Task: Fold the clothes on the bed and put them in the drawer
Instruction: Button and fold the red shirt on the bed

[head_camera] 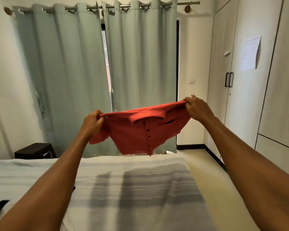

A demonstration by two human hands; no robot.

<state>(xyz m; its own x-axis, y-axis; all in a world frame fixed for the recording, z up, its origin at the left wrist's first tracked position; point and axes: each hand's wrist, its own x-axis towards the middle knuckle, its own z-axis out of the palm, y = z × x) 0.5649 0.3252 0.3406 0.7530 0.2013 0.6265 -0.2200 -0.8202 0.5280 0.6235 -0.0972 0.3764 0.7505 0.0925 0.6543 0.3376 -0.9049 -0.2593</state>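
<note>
Overhead, 2 bare arms hold a red polo shirt [140, 130] in the air above a striped bed [140, 189]. Left hand [93, 121] and right hand [196, 108] each clench a shoulder (collar and buttons face the camera), before pale green curtains [83, 64].

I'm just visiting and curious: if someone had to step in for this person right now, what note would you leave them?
Left hand: grips one shoulder of the red polo shirt.
Right hand: grips the other shoulder.
The shirt hangs spread out in the air above the striped bed, collar up, button side facing the person.
Done: shirt picked up and opened out.
Left: fold it and put it away. No drawer is in view; another garment may lie at the lower left edge.
</note>
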